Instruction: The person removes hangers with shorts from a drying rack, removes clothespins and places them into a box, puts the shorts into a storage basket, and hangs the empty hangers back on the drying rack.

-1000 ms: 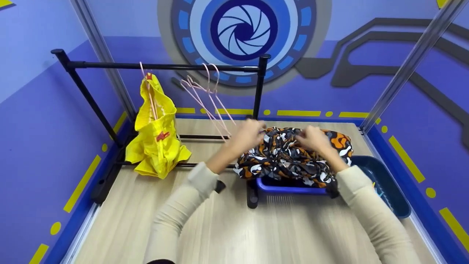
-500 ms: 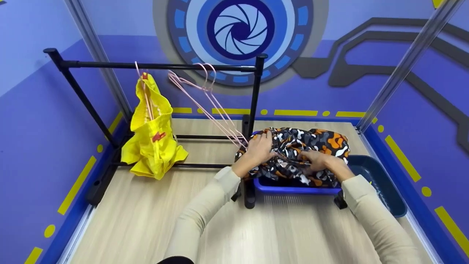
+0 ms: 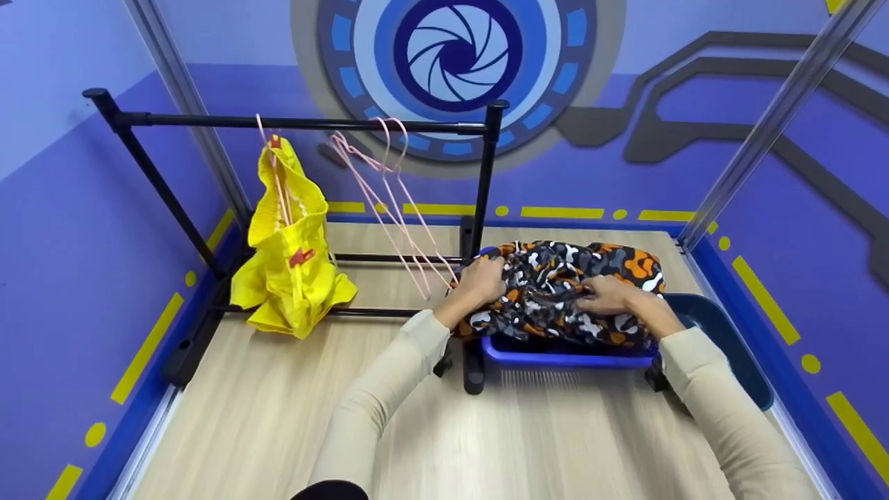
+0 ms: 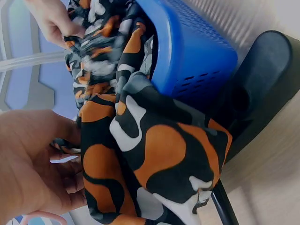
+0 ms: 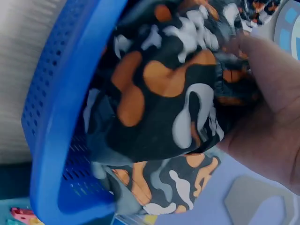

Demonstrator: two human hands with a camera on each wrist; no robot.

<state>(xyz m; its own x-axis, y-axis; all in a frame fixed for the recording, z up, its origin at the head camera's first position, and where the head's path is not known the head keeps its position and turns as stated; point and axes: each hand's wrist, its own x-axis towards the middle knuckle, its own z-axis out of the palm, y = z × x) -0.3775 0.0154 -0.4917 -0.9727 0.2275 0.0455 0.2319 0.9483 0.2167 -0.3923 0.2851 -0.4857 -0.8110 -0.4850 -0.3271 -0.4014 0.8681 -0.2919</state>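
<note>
A black, orange, grey and white camouflage-print garment [image 3: 555, 278] lies bunched over a blue basket [image 3: 566, 360]; its exact kind cannot be told. At its left end my left hand [image 3: 484, 279] holds the fabric, and in the left wrist view the fingers [image 4: 70, 180] curl behind the cloth edge. My right hand [image 3: 615, 295] pinches the gathered middle part, with thumb and fingers partly hidden by folds in the right wrist view. The basket's inside is mostly covered by the cloth.
A black rack [image 3: 305, 123] stands at the left, with a yellow garment [image 3: 295, 243] on a hanger. Pink hangers [image 3: 396, 208] hang near its right post, close to my left hand. A dark green bin [image 3: 736, 354] sits to the right.
My hands have come down from above the garment onto its fabric, the right one shifting slightly right. The cloth is spread a little wider, and the pink hangers have swung.
</note>
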